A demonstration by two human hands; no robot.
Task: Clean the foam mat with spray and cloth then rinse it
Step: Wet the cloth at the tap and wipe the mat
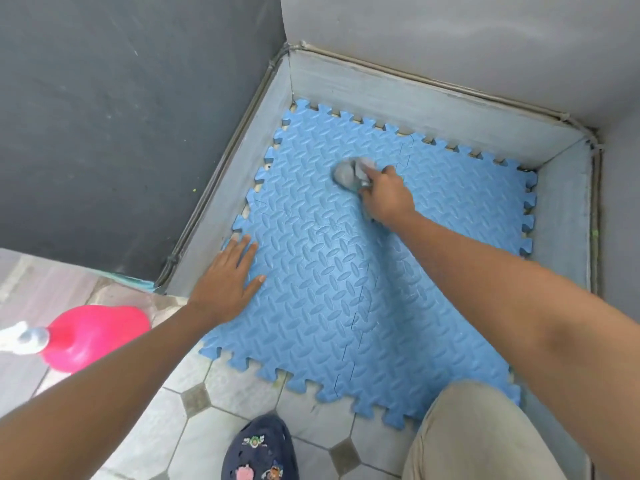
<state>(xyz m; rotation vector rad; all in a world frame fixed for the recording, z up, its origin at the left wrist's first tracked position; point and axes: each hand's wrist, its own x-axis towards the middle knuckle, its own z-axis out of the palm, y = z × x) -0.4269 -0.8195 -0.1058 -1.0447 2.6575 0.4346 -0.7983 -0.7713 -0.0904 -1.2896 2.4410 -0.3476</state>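
A blue foam mat [332,271] of interlocking tiles lies flat in a walled floor corner, with its near edge reaching onto the tiled floor. My right hand [388,195] is stretched out over the mat's far middle, shut on a grey cloth [349,173] that is pressed against the mat and blurred. My left hand [230,277] lies flat on the mat's left edge, fingers spread and holding nothing. A pink spray bottle [93,336] with a white trigger head stands on the floor at the left, apart from both hands.
Grey walls [415,102] with a low ledge and pipe close in the mat at the back and on both sides. A dark wall rises at the left. My dark clog [259,448] and beige trouser knee [474,431] are at the mat's near edge on octagonal floor tiles.
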